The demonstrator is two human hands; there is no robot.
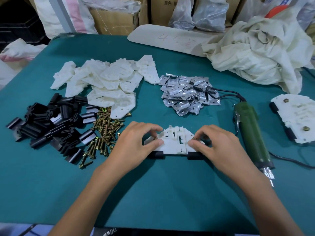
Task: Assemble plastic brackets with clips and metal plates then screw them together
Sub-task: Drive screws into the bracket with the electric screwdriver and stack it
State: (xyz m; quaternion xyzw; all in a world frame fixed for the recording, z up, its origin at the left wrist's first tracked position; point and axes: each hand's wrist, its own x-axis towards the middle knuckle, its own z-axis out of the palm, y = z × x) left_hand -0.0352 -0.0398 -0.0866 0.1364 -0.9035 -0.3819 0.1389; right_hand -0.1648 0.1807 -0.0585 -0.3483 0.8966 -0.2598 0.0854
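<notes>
A white plastic bracket [173,142] lies flat on the green table [153,193] in front of me, with a black clip at each near corner, one on the left [157,155] and one on the right [195,155]. My left hand [134,147] pinches a brass screw [155,138] at the bracket's left side. My right hand [216,147] pinches another brass screw [193,138] at its right side. Loose piles lie beyond: white brackets [105,86], black clips [47,123], brass screws [104,133] and metal plates [185,94].
A green electric screwdriver [252,133] lies to the right of my right hand, its cord trailing back. A finished bracket assembly [296,120] sits at the right edge. Crumpled cream cloth [260,48], a white board [168,40], boxes and bags crowd the far side.
</notes>
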